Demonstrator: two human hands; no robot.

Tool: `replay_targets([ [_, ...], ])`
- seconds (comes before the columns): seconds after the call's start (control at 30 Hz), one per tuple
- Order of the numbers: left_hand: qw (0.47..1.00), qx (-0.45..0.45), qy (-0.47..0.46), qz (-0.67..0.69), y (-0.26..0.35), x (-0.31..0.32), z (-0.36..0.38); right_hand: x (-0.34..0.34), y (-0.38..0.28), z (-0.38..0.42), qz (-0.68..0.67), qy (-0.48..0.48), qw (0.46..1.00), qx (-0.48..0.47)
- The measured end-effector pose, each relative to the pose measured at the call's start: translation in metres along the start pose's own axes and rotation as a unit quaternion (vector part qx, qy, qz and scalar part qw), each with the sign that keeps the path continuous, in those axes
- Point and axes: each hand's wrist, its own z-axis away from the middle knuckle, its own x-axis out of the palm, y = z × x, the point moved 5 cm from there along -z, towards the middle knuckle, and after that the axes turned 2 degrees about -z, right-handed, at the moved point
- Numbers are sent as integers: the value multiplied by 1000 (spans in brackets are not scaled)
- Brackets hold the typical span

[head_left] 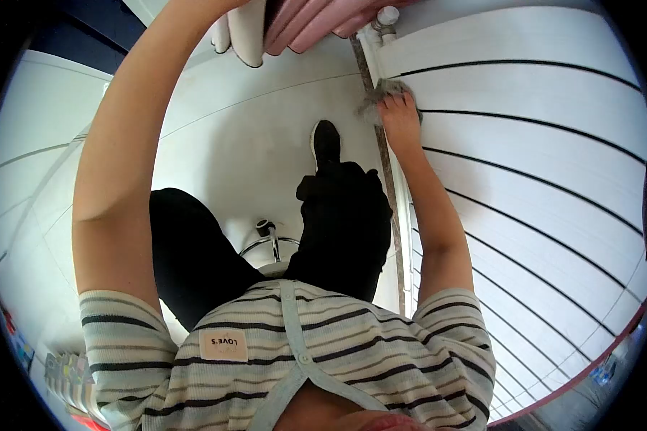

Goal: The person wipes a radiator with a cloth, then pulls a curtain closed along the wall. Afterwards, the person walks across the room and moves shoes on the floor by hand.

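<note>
My right hand [398, 115] is closed on a crumpled grey cloth [389, 92], which it presses against the left edge of a white slatted panel [510, 90] with dark gaps between the slats. Part of the cloth hangs out to the left of the fingers. My left arm reaches up to the top edge of the view, beside gathered pink fabric [309, 21] and a hanging white piece [247, 36]. Only the wrist end of my left hand [219, 3] shows there; its fingers are out of the frame.
A white pipe fitting [387, 20] stands at the panel's upper corner. Below are a pale tiled floor [230, 136], my dark shoe [326, 140] and a chrome stool base [272, 241] between my legs. A dark object [86, 29] is at the upper left.
</note>
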Motion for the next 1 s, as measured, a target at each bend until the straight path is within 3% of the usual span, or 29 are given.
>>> replay_targets([
  [0.17,997,-59,-25,33,15,-18,10,-43,-10,122,-35,9,999,29],
  [0.3,992,-89,19,82,36,-23,18,-43,-35,257,-59,-86,990,92],
  [0.4,992,-75,5,99,55,-36,16,-80,-20,300,-45,-67,987,142],
  [0.5,990,-65,0,121,79,-39,16,-213,38,276,76,100,970,206],
  [0.63,988,-57,-1,143,101,-42,26,-353,83,251,252,322,861,304],
  [0.7,988,-49,-8,150,111,-45,26,-332,97,249,277,352,848,284],
  [0.73,987,-51,-23,148,115,-44,28,-310,94,243,224,295,879,300],
  [0.83,984,-59,-62,154,123,-34,42,-188,55,222,-20,224,959,172],
  [0.87,982,-69,-75,162,123,-32,46,-141,32,216,41,141,982,119],
  [0.9,978,-82,-86,169,122,-32,50,-104,11,217,11,95,991,89],
  [0.93,968,-95,-110,206,124,-38,54,-81,-7,220,5,88,994,63],
  [0.97,970,-99,-108,197,123,-47,57,-58,-18,229,-51,13,995,88],
  [1.0,947,-103,-136,272,125,-51,61,-53,-29,238,-63,2,994,89],
])
